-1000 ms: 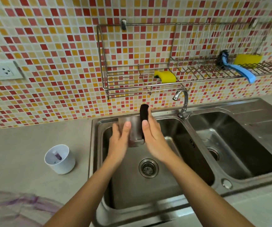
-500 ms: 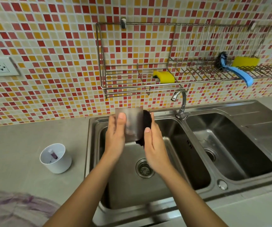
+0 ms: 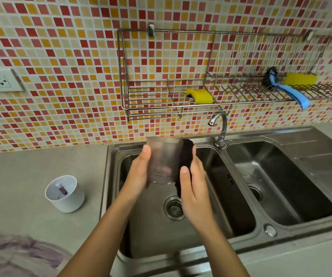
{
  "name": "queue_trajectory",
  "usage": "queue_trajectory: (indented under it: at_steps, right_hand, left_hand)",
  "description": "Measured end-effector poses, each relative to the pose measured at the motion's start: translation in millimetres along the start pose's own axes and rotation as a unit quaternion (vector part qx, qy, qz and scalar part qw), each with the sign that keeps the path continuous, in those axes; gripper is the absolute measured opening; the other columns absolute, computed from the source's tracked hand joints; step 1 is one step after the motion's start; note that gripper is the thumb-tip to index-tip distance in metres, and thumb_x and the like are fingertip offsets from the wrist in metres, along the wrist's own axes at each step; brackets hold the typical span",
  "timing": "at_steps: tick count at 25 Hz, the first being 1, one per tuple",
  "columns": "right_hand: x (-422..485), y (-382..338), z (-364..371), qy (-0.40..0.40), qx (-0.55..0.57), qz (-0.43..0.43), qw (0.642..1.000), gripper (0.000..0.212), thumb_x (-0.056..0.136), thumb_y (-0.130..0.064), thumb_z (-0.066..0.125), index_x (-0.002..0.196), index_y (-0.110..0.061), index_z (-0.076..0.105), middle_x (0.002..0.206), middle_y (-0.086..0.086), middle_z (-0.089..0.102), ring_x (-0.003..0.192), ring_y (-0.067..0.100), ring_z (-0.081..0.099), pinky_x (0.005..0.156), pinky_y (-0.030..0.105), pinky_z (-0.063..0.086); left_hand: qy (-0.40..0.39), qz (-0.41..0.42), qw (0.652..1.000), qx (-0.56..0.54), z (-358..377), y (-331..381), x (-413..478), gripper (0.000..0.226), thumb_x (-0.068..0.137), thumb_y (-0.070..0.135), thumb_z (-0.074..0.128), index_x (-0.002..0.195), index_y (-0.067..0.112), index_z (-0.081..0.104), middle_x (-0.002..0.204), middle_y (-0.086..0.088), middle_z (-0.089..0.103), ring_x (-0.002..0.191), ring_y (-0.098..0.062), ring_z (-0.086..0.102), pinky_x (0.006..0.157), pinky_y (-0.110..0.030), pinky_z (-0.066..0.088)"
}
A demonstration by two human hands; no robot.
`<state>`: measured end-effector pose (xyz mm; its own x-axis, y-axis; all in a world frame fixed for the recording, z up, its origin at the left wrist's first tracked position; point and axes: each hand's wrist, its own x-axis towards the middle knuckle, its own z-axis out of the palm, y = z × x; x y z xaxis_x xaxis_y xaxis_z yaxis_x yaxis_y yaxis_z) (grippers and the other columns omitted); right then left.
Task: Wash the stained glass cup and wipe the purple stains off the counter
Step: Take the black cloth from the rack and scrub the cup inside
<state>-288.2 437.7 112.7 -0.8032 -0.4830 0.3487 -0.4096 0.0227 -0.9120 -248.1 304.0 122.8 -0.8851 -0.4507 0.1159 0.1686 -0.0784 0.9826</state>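
My left hand [image 3: 139, 172] grips the cup [image 3: 164, 158] over the sink [image 3: 106, 176]; my right hand [image 3: 193, 184] pinches a dark scrubber [image 3: 187, 154] against its side; I'd turn the cup slowly, pressing firmly, since wet glass slips; stains [image 3: 21, 250] wait on the surface [image 3: 31, 176].

Over the left basin of the steel sink [image 3: 112, 176], the left hand [image 3: 139, 173] grips a cloudy glass cup [image 3: 162, 158], roughly upright. The right hand [image 3: 196, 186] pinches a dark scrubbing pad [image 3: 187, 156] against the cup's right side, perhaps over its rim, though blur hides that. A white cup [image 3: 67, 198] stands on the worktop [image 3: 31, 166] near the sink's left edge. Purple stains [image 3: 21, 252] smear the worktop's front left corner
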Motion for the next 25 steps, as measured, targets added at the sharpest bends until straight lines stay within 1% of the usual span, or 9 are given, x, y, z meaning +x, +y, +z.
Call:
queue_trajectory:
  at_steps: [2,4,7,10,12,16,19,21,25]
  right_hand:
    - [2,-1,-14,-0.037,0.049,0.028,0.998,0.05,0.096,-0.018,0.048,0.142,-0.028,0.03,0.141,-0.011,0.041,0.128,-0.004,0.038,0.106,0.014,0.03]
    - [5,-3,-25,-0.058,0.058,0.05,0.995,0.057,0.091,-0.021,0.056,0.137,-0.04,0.027,0.133,-0.015,0.043,0.121,-0.007,0.044,0.101,0.012,0.035]
    - [-1,-6,-18,-0.019,-0.023,0.03,0.999,0.053,0.092,-0.038,0.047,0.133,-0.049,0.016,0.126,-0.019,0.034,0.12,-0.005,0.04,0.096,0.003,0.03]
    - [-4,-6,-4,0.022,-0.064,-0.008,0.998,0.051,0.095,-0.041,0.034,0.139,-0.041,0.008,0.126,-0.027,0.023,0.119,-0.004,0.039,0.098,0.004,0.03]
    - [1,-6,-2,0.047,-0.074,-0.028,0.996,0.051,0.096,-0.032,0.033,0.141,-0.033,0.01,0.124,-0.026,0.023,0.114,-0.009,0.039,0.096,0.004,0.031]
    - [12,-4,-8,0.087,-0.004,-0.007,0.996,0.045,0.1,-0.018,0.029,0.144,-0.008,0.027,0.117,-0.008,0.035,0.103,-0.023,0.039,0.087,-0.005,0.027]
    - [3,-9,5,0.054,-0.014,-0.036,0.998,0.046,0.097,-0.026,0.029,0.143,-0.024,0.021,0.117,-0.027,0.03,0.105,-0.016,0.042,0.089,-0.002,0.029]
    - [4,-11,8,0.043,-0.017,-0.033,0.998,0.043,0.098,-0.032,0.028,0.139,-0.031,0.017,0.114,-0.033,0.028,0.107,-0.011,0.042,0.09,-0.002,0.027]
    - [27,-4,-10,0.056,0.033,0.028,0.998,0.043,0.101,-0.024,0.027,0.144,-0.021,0.024,0.112,-0.019,0.032,0.103,-0.022,0.039,0.086,-0.005,0.026]
  left_hand:
    - [-0.007,-0.035,0.999,-0.023,-4,-1,-3,0.048,0.084,0.062,0.039,0.106,0.031,0.068,0.099,-0.004,0.072,0.092,-0.018,0.069,0.083,-0.033,0.055]
    - [0.01,-0.078,0.996,-0.033,-5,-2,-4,0.054,0.086,0.058,0.038,0.122,0.021,0.057,0.116,-0.008,0.066,0.104,-0.018,0.065,0.094,-0.038,0.05]
    - [0.004,-0.118,0.993,-0.023,7,3,-8,0.049,0.095,0.053,0.026,0.126,0.026,0.053,0.128,-0.003,0.061,0.113,-0.011,0.059,0.103,-0.037,0.041]
    - [0.028,-0.112,0.993,0.031,23,2,-15,0.072,0.078,0.072,0.032,0.132,0.029,0.048,0.138,0.0,0.051,0.127,-0.014,0.047,0.11,-0.045,0.033]
    - [0.063,-0.088,0.993,0.046,28,0,-20,0.073,0.077,0.073,0.042,0.129,0.023,0.052,0.13,-0.001,0.058,0.121,-0.016,0.053,0.107,-0.047,0.037]
    - [0.085,-0.068,0.993,0.04,27,6,-24,0.062,0.074,0.073,0.047,0.101,0.021,0.068,0.102,-0.006,0.071,0.101,-0.024,0.065,0.098,-0.052,0.045]
    - [0.128,-0.048,0.99,0.028,18,16,-11,0.084,0.068,0.079,0.045,0.108,0.007,0.064,0.111,-0.022,0.065,0.109,-0.039,0.059,0.1,-0.059,0.04]
    - [0.123,-0.043,0.99,0.047,17,19,-7,0.094,0.066,0.081,0.043,0.116,0.003,0.06,0.119,-0.023,0.062,0.114,-0.038,0.056,0.103,-0.057,0.039]
    - [0.072,-0.067,0.994,0.049,23,6,-12,0.065,0.065,0.079,0.048,0.097,0.027,0.072,0.101,-0.005,0.072,0.097,-0.024,0.068,0.094,-0.048,0.048]
